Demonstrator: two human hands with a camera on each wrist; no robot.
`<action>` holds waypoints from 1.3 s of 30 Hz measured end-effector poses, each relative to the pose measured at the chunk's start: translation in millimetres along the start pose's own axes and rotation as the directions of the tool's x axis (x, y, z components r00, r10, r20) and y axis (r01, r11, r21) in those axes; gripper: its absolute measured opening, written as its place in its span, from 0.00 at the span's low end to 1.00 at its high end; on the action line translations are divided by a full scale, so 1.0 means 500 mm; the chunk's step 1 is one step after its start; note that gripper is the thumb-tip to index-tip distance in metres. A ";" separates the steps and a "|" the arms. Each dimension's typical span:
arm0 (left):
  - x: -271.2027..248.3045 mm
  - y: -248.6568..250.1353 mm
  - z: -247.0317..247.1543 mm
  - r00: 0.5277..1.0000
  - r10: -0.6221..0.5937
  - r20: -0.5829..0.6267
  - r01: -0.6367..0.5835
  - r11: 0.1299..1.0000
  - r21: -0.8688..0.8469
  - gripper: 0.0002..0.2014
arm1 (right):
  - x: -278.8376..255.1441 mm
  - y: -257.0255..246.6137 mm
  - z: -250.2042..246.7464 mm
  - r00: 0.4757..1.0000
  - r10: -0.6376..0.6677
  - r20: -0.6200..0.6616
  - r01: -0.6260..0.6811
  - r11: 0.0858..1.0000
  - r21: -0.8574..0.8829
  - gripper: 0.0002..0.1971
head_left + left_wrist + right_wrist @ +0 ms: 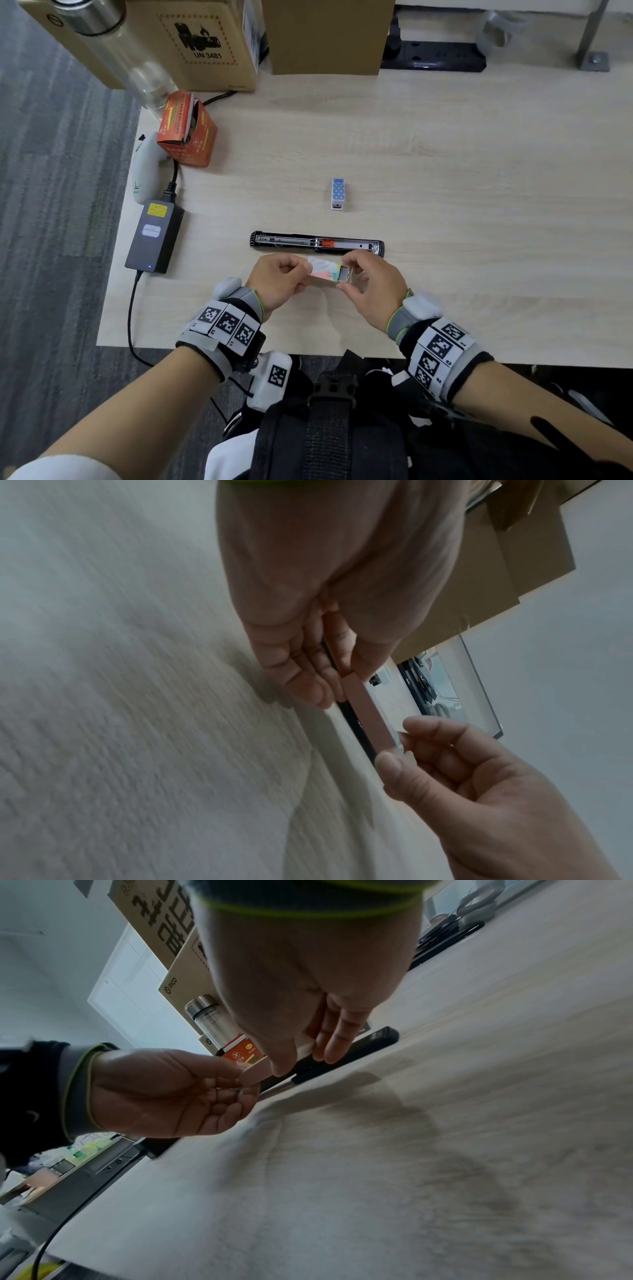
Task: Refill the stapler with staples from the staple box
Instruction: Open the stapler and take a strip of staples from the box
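Both hands (325, 277) pinch the staple box (325, 269), just beside the stapler (317, 242).

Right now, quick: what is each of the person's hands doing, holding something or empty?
Left hand: holding the staple box, fingers pinching its left end.
Right hand: fingers pinching the inner tray that sticks out of the box's right end.

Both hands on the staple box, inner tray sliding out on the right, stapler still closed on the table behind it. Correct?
Not quite. The stapler lies opened flat, its staple channel exposed, as the head view shows. The rest holds: left hand and right hand both hold the staple box, its tray out on the right.
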State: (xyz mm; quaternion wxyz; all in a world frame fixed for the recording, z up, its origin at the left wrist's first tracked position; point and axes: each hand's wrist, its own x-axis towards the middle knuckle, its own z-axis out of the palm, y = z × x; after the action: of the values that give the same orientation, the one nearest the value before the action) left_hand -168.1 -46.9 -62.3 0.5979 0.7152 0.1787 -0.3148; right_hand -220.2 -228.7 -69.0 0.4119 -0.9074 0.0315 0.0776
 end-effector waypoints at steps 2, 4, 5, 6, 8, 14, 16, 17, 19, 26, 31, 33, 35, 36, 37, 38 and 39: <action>0.001 -0.002 -0.004 1.000 -0.005 -0.001 0.005 1.000 0.019 0.05 | 0.001 0.002 0.001 1.000 0.002 0.016 -0.002 1.000 -0.013 0.18; 0.003 -0.004 -0.009 1.000 -0.008 -0.004 0.009 0.999 0.039 0.05 | 0.001 0.005 0.002 1.000 0.010 0.029 -0.010 1.000 -0.023 0.18; 0.004 -0.005 -0.013 1.000 -0.006 -0.004 0.006 0.998 0.059 0.05 | 0.001 0.006 0.002 0.999 0.014 0.032 -0.013 1.000 -0.026 0.18; 0.006 -0.006 -0.016 1.000 0.000 -0.004 0.001 0.996 0.085 0.06 | 0.000 0.008 0.003 0.999 0.016 0.031 -0.015 0.999 -0.032 0.18; 0.009 -0.007 -0.023 1.000 0.011 -0.002 -0.011 0.991 0.130 0.07 | 0.000 0.011 0.005 0.999 0.021 0.024 -0.019 0.999 -0.049 0.18; 0.017 -0.016 -0.032 0.999 0.041 -0.009 -0.036 0.956 0.291 0.08 | 0.001 0.020 0.012 0.999 0.032 0.030 -0.029 0.994 -0.103 0.18; 0.020 -0.017 -0.037 0.999 0.052 -0.007 -0.046 0.926 0.375 0.08 | -0.001 0.023 0.014 0.999 0.025 0.035 -0.021 0.994 -0.111 0.17; 0.020 -0.016 -0.037 0.998 0.057 -0.004 -0.050 0.906 0.419 0.07 | -0.002 0.024 0.016 0.999 0.028 0.040 -0.023 0.993 -0.114 0.17; 0.017 -0.016 -0.037 0.996 0.087 -0.010 -0.068 0.842 0.536 0.07 | -0.002 0.026 0.021 0.998 0.045 0.050 -0.039 0.992 -0.119 0.17; -0.001 -0.017 -0.005 0.855 0.473 0.215 -0.410 0.361 0.838 0.20 | -0.001 0.019 0.030 0.998 0.031 0.054 -0.026 0.995 -0.100 0.17; 0.002 -0.015 0.023 0.816 0.468 0.339 -0.486 0.238 0.841 0.20 | -0.002 0.020 0.030 0.999 0.011 0.039 -0.006 0.994 -0.113 0.17; 0.008 -0.020 0.017 0.828 0.454 0.330 -0.483 0.277 0.830 0.18 | -0.003 0.023 0.028 0.999 0.008 0.034 -0.003 0.992 -0.130 0.17; 0.012 -0.026 0.012 0.829 0.452 0.329 -0.493 0.315 0.811 0.17 | -0.003 0.026 0.028 1.000 -0.011 0.025 0.014 0.990 -0.140 0.18; 0.013 -0.027 0.012 0.828 0.455 0.329 -0.498 0.325 0.804 0.17 | -0.003 0.026 0.029 1.000 -0.016 0.019 0.019 0.990 -0.140 0.18; 0.014 -0.029 0.012 0.825 0.457 0.332 -0.504 0.329 0.799 0.17 | -0.002 0.027 0.029 1.000 -0.013 0.017 0.015 0.990 -0.141 0.17; 0.015 -0.030 0.012 0.822 0.461 0.335 -0.509 0.329 0.795 0.18 | -0.002 0.026 0.029 1.000 -0.008 0.016 0.010 0.990 -0.144 0.18; 0.016 -0.030 0.011 0.820 0.463 0.335 -0.511 0.332 0.793 0.18 | -0.001 0.026 0.030 1.000 -0.007 0.015 0.009 0.989 -0.146 0.18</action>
State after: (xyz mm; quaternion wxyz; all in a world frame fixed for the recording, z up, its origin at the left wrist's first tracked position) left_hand -173.1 -49.9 -79.2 0.2320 0.9250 -0.2380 -0.1839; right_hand -224.1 -225.9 -88.2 0.3447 -0.9347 0.0191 0.0846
